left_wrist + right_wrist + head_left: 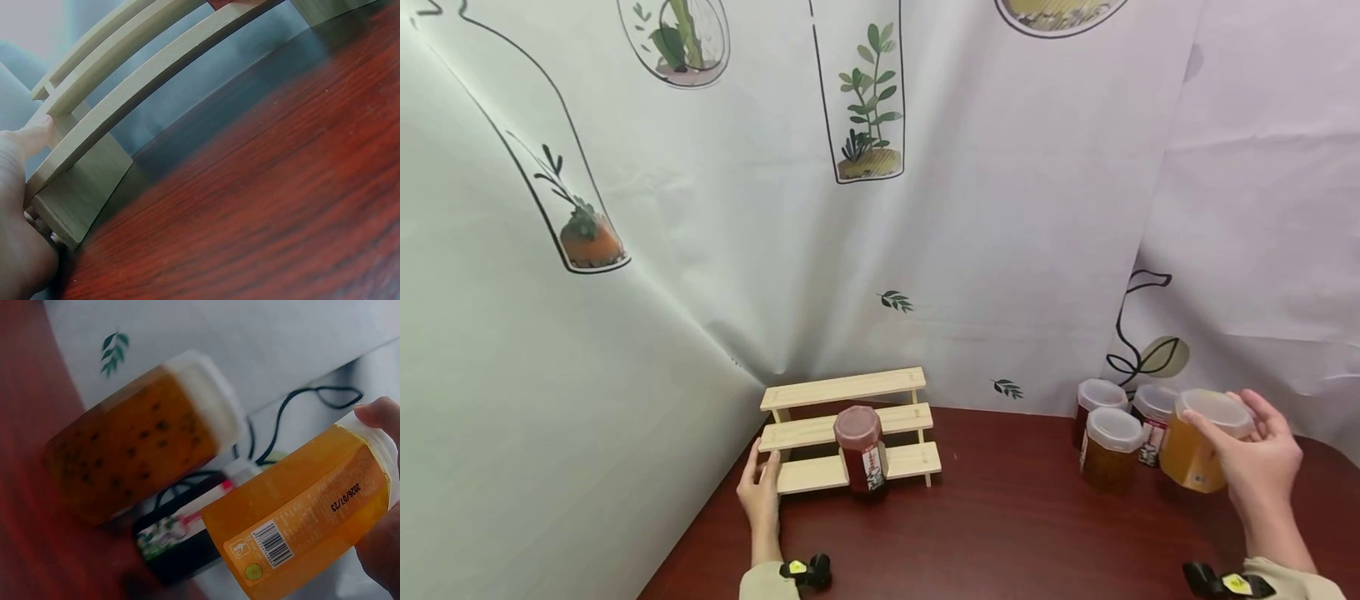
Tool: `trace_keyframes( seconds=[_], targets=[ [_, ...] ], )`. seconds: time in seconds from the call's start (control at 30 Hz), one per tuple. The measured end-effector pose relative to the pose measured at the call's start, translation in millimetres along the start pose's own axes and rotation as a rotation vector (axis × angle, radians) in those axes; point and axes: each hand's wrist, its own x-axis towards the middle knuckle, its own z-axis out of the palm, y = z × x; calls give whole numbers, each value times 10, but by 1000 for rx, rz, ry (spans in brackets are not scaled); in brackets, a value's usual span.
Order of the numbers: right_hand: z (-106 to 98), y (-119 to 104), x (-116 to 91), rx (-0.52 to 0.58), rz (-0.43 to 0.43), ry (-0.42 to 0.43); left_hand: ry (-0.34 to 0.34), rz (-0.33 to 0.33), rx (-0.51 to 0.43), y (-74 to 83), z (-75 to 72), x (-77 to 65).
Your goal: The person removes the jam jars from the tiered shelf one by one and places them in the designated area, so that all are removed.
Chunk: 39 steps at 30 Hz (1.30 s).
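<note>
My right hand (pixel 1262 450) holds a jar of orange jam (pixel 1195 450) by its whitish lid, thumb on one side and fingers on the other. In the right wrist view the orange jar (pixel 306 519) shows a barcode and a printed date. My left hand (pixel 762 492) grips the left end of a three-step wooden display rack (pixel 820 473). In the left wrist view the thumb of the left hand (pixel 22 206) lies against the rack's end panel (pixel 87 181), with the other fingers partly hidden behind it. A dark red jar (pixel 859 450) stands upright on the rack's lowest step.
Beside the orange jar stand a seed-flecked amber jar (pixel 1111 450), a dark jar with a white and pink label (pixel 1152 421) and a dark red jar (pixel 1097 396) behind. All rest on the reddish-brown table (pixel 1000 525). A printed white sheet (pixel 1015 208) hangs behind.
</note>
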Motion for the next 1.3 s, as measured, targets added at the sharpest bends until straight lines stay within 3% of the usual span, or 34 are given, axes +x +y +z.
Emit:
trace_keyframes(
  seconds=[0.1, 0.3, 0.37, 0.73, 1.07, 1.3],
  targets=[
    [-58, 159, 14, -42, 23, 6, -9, 1, -7, 3, 12, -5],
    [-73, 503, -26, -371, -17, -7, -4, 4, -46, 4, 15, 5],
    [-56, 561, -37, -416, -33, -2, -6, 3, -54, 4, 10, 5],
    [-33, 632, -47, -394, -20, -4, -1, 10, -73, 20, 1, 4],
    [-32, 538, -31, -345, 21, -36, 5, 3, -42, 32, 31, 11],
    [31, 378, -74, -293, -19, -69, -17, -8, -67, 241, -7, -70]
  ],
)
